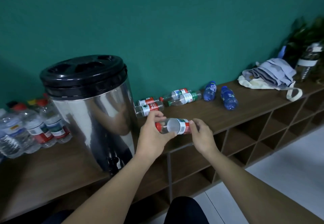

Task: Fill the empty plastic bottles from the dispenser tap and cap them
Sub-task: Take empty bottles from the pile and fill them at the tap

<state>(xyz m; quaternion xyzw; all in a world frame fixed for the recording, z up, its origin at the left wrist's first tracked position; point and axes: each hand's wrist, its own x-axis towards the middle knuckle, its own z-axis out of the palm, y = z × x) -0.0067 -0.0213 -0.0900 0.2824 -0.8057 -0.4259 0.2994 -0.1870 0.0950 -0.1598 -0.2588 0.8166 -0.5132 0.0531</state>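
I hold a clear plastic bottle [172, 126] with a red cap and a red-and-white label sideways above the wooden counter [219, 113]. My left hand [153, 134] grips its neck end, fingers curled around the red cap. My right hand [201, 135] grips the base end. Left of my hands stands the steel dispenser [91, 111] with a black lid; its black tap [114, 162] sits low at the front. Several empty bottles [184, 97] lie on their sides behind my hands, two of them blue [228, 97].
Several upright capped bottles [35, 125] stand in a cluster left of the dispenser. A folded grey cloth bag [270, 76], a plant and a tall container sit at the counter's far right. Open cubby shelves run under the counter; white floor lies at the lower right.
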